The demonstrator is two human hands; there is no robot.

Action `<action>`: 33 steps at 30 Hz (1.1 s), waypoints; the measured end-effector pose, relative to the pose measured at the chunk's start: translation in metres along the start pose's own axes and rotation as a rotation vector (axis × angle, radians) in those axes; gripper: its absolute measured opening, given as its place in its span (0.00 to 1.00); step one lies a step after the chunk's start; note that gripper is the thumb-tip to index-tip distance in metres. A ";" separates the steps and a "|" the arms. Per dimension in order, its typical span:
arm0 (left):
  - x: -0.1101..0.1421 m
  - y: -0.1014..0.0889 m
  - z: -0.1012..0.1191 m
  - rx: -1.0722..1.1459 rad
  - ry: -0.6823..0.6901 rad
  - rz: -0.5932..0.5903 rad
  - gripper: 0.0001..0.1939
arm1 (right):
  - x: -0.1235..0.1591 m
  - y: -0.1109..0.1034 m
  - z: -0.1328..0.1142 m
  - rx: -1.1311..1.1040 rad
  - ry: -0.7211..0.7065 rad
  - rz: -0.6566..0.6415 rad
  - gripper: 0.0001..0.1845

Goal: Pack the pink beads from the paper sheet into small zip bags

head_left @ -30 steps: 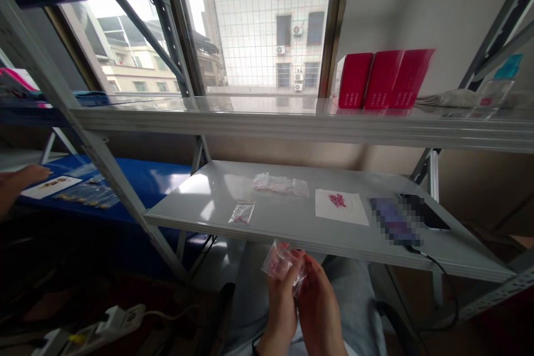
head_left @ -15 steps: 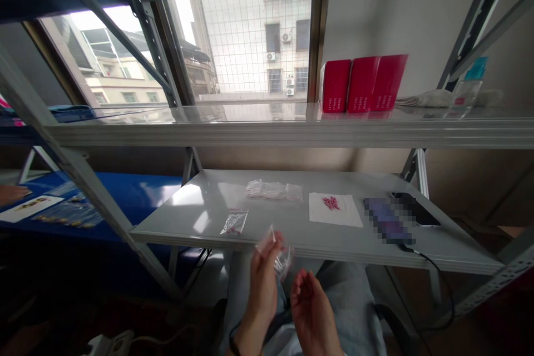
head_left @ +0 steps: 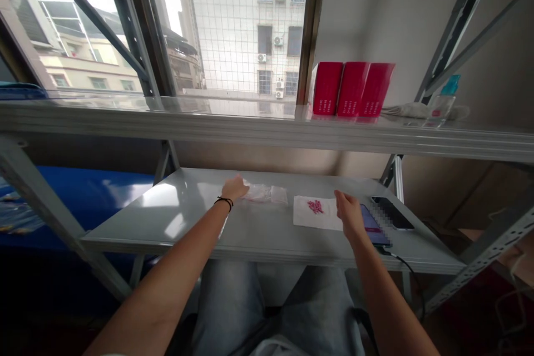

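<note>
My left hand [head_left: 235, 187] reaches to the back of the grey shelf, fingers closed at the left end of a row of clear plastic bags [head_left: 267, 193]. It appears to grip a bag there, though its fingertips are partly hidden. On the right, my right hand [head_left: 349, 212] is raised with its fingers pinched together by the right edge of a white paper sheet [head_left: 300, 221]. What lies between those fingers, if anything, cannot be made out. Small pink-red pieces [head_left: 316, 207] lie in a pile on the paper. My left forearm mostly covers another small bag.
Two phones, one with a lit screen [head_left: 371, 221] and a cable [head_left: 404, 264], and a dark one [head_left: 392, 212], lie right of the paper. An upper shelf [head_left: 233, 126] with red boxes [head_left: 352, 89] and a bottle [head_left: 442, 103] crosses above. Metal posts frame both sides.
My left hand has moved from above my lap, where it held a clear plastic bag, forward to the bag row. The right hand has gone forward and right beside the paper. The view has shifted.
</note>
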State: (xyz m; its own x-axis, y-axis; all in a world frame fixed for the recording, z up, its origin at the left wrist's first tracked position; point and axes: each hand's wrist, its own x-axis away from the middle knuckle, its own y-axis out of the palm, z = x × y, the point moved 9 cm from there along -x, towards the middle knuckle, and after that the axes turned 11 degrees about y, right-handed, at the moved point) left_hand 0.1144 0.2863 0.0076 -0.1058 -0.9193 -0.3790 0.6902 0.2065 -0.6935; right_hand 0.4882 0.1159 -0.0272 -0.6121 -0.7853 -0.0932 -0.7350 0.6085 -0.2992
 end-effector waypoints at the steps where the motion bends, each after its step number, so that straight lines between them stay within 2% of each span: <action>1: 0.006 -0.001 0.000 -0.056 0.025 0.012 0.20 | -0.015 0.004 -0.003 0.084 -0.023 0.006 0.23; 3: 0.022 -0.008 0.001 -0.148 0.084 0.045 0.24 | -0.037 0.020 -0.006 0.276 -0.080 -0.011 0.22; 5: 0.040 -0.021 -0.001 -0.215 0.133 0.073 0.23 | -0.047 0.044 -0.006 0.456 -0.136 -0.063 0.20; 9: 0.082 -0.046 -0.018 -0.390 0.236 0.047 0.17 | -0.045 0.090 -0.002 0.723 -0.247 -0.180 0.17; 12: 0.112 -0.059 -0.043 -0.457 0.251 0.024 0.16 | -0.039 0.110 0.001 0.850 -0.319 -0.226 0.18; 15: 0.133 -0.060 -0.062 -0.440 0.208 -0.004 0.19 | -0.035 0.118 0.005 0.936 -0.358 -0.244 0.17; 18: 0.144 -0.050 -0.067 -0.430 0.200 -0.042 0.19 | -0.032 0.121 0.010 0.992 -0.375 -0.251 0.17; 22: 0.149 -0.041 -0.062 -0.380 0.224 -0.007 0.13 | -0.030 0.120 0.011 1.001 -0.380 -0.241 0.17; 26: 0.150 -0.038 -0.062 -0.312 0.212 0.012 0.12 | -0.026 0.112 0.002 0.945 -0.374 -0.214 0.16; 30: 0.147 -0.042 -0.057 -0.198 0.220 0.022 0.11 | -0.022 0.087 -0.027 0.799 -0.367 -0.120 0.18; 33: 0.150 -0.049 -0.044 -0.099 0.219 0.047 0.13 | 0.001 0.060 -0.054 0.654 -0.391 -0.038 0.20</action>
State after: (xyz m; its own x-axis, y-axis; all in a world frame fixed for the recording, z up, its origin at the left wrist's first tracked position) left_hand 0.0331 0.1534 -0.0419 -0.2350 -0.8156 -0.5286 0.6255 0.2894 -0.7246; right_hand 0.4279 0.1577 0.0062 -0.3524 -0.8617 -0.3652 -0.3564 0.4844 -0.7990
